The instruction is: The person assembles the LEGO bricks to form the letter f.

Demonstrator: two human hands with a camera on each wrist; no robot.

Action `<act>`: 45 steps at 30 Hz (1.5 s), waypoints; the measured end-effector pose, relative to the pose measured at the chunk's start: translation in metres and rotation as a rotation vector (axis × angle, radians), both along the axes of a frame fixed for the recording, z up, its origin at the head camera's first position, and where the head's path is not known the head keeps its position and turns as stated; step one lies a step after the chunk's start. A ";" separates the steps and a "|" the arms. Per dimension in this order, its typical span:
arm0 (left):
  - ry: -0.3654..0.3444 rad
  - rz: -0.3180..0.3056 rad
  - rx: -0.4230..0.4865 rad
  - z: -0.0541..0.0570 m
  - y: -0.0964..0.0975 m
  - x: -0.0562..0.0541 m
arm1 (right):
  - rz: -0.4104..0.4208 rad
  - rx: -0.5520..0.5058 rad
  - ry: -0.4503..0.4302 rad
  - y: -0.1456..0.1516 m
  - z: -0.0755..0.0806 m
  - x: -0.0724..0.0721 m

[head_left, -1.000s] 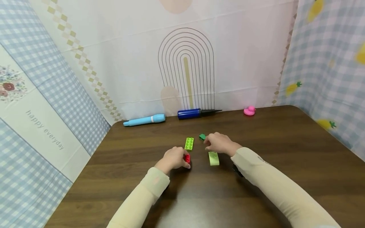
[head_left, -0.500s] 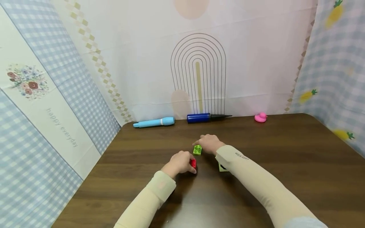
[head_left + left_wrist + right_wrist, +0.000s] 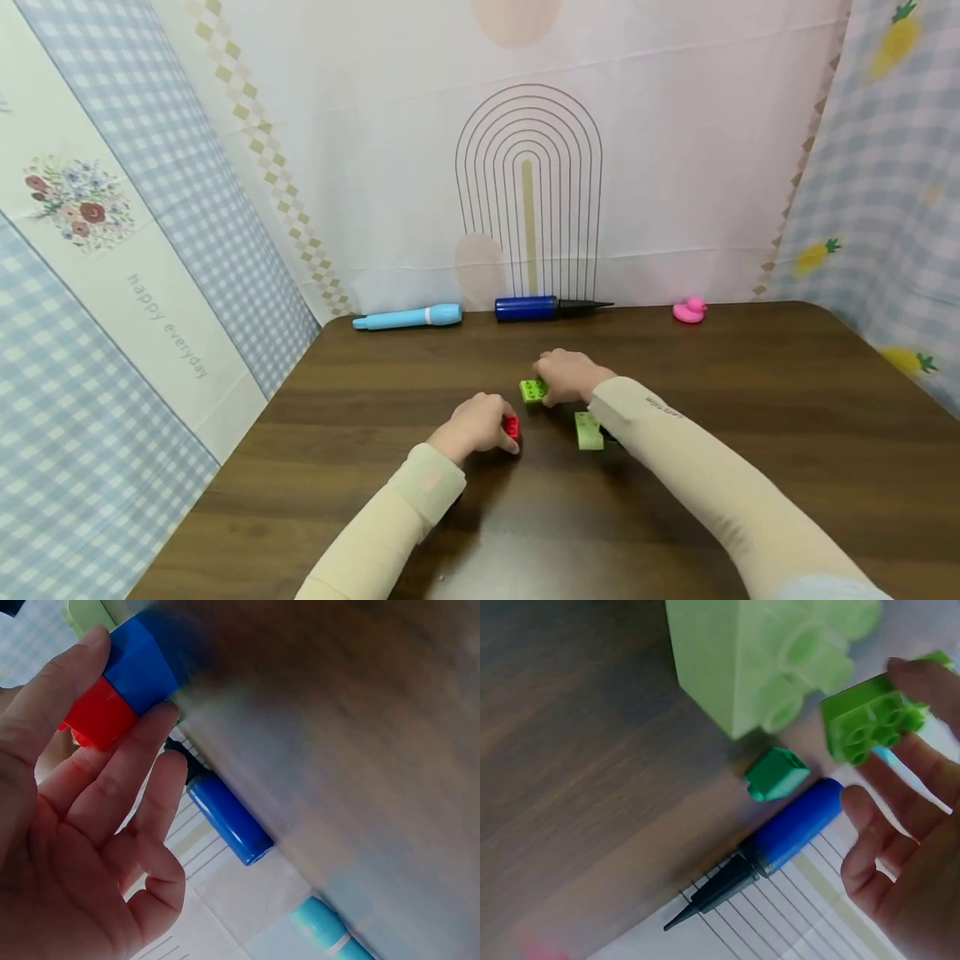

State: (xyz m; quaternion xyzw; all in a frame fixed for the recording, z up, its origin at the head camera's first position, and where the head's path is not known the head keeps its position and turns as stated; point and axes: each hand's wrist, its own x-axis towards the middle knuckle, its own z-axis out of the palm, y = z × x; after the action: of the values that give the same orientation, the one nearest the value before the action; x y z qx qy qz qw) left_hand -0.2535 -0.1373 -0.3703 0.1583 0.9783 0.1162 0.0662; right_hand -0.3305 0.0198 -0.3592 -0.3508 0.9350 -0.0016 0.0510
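Observation:
My left hand (image 3: pixel 476 425) pinches a red toy brick (image 3: pixel 101 712) and a blue brick (image 3: pixel 146 664) joined to it, thumb on one side and fingers on the other. From the head view only the red studs show beside the fingers. To the right and slightly farther off, my right hand (image 3: pixel 567 375) grips a lime green studded brick (image 3: pixel 862 720) by one end. A pale green brick (image 3: pixel 588 431) with a curved end stands beside the right forearm. In the right wrist view a small dark green brick (image 3: pixel 778 774) lies beyond it; the right hand hides it from the head view.
Along the back of the brown table (image 3: pixel 420 375) lie a light blue pen-shaped thing (image 3: pixel 408 317), a dark blue hand pump (image 3: pixel 527 308) with a black nozzle, and a pink rubber duck (image 3: pixel 689 310). Patterned cloth (image 3: pixel 375 167) hangs behind and at both sides.
My right hand has gone from near the dark green brick leftward to the lime brick and gripped it; the lime brick is now turned. My left hand keeps its hold. The head view has shifted.

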 end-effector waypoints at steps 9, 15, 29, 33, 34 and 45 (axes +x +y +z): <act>0.009 -0.021 -0.017 0.003 0.010 -0.003 | 0.058 -0.222 -0.066 0.026 0.018 0.030; 0.013 -0.012 -0.017 0.003 0.014 -0.005 | 0.087 -0.259 -0.108 0.029 0.017 0.046; -0.044 0.008 0.049 -0.001 0.016 -0.005 | 0.108 -0.222 -0.136 0.022 0.012 0.058; -0.047 0.001 0.042 -0.001 0.014 -0.002 | 0.073 -0.226 -0.140 0.018 0.009 0.060; -0.048 0.002 0.045 -0.001 0.014 -0.001 | 0.069 -0.224 -0.138 0.017 0.008 0.061; -0.033 -0.019 0.083 0.009 0.013 0.001 | 0.042 -0.213 -0.098 0.010 0.010 0.063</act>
State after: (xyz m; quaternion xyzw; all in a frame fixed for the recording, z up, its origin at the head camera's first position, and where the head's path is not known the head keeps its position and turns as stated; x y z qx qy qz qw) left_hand -0.2521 -0.1238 -0.3611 0.1682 0.9699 0.1587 0.0765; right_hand -0.2673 0.0303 -0.3493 -0.3733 0.9184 -0.1170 0.0591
